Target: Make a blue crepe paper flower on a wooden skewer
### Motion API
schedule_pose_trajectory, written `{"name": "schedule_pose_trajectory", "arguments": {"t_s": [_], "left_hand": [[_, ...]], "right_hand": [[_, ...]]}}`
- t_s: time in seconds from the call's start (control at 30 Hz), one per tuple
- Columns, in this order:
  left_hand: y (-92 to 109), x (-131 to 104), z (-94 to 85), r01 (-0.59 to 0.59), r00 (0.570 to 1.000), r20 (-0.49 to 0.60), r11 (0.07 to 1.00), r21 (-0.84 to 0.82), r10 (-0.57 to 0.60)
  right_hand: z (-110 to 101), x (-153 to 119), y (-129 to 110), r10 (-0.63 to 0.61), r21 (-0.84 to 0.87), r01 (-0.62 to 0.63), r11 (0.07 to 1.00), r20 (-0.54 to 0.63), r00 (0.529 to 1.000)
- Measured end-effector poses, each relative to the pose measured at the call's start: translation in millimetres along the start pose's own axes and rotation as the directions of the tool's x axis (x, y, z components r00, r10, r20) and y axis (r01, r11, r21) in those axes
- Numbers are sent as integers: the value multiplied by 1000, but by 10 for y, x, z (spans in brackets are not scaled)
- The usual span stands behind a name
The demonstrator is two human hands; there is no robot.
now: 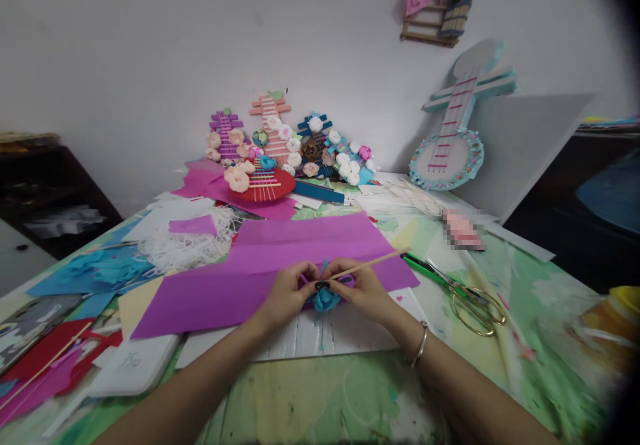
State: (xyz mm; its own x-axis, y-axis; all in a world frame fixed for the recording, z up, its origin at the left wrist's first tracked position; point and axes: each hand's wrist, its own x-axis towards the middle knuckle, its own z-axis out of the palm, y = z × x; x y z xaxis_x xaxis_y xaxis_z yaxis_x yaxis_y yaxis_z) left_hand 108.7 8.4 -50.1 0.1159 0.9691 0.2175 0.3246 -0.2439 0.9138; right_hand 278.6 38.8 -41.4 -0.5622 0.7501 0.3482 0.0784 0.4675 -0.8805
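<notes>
A blue crepe-paper flower (326, 300) is pinched between my two hands, over the near edge of a purple paper sheet (200, 302). My left hand (286, 293) has its thumb and fingers closed on the flower from the left. From the right, my right hand (366, 293) pinches the same flower with thumb and index finger. A thin wooden stick (375, 260) runs from the fingertips over the right hand and points right. Dark spots show at the meeting thumb tips; what they are is unclear. A white board (300, 342) lies beneath the hands.
Gold-handled scissors (481, 310) and a green pen-like tool (423, 266) lie at right. White shredded paper (175, 248), blue crepe paper (100, 272) and a white device (135, 368) sit at left. Several flower-covered paper instruments lean at the back, near a larger white-and-blue one (447, 155).
</notes>
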Motion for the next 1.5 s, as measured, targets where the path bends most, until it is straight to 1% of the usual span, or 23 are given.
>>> {"name": "schedule_pose_trajectory", "arguments": {"t_s": [0.13,0.3,0.47,0.57,0.83,1.1,1.3,1.5], "left_hand": [[-31,7,-8,-9,999,-31,998,61,11],[-65,13,-35,-10,996,-91,990,141,23],[-31,5,-42,-48,993,-97,973,225,72],[-8,3,-43,-45,993,-98,967,250,71],[2,0,-49,-27,994,-95,975,219,49],[-4,4,-39,-33,998,-49,988,149,40],[-20,2,-34,-27,999,-18,990,140,30],[-15,1,-21,-36,999,-26,991,127,40]], "right_hand": [[0,-5,-1,-1,17,1,1000,-1,1000],[-1,1,1,14,-20,-15,1000,-67,998],[12,4,7,-11,15,12,1000,-58,998],[14,0,6,-15,23,16,1000,-50,999],[12,-6,-4,8,18,-7,1000,-57,998],[0,-9,6,-1,27,3,1000,-50,999],[-13,-16,-24,28,16,-27,1000,-51,998],[-21,-10,-10,22,22,-21,1000,-43,999]]}}
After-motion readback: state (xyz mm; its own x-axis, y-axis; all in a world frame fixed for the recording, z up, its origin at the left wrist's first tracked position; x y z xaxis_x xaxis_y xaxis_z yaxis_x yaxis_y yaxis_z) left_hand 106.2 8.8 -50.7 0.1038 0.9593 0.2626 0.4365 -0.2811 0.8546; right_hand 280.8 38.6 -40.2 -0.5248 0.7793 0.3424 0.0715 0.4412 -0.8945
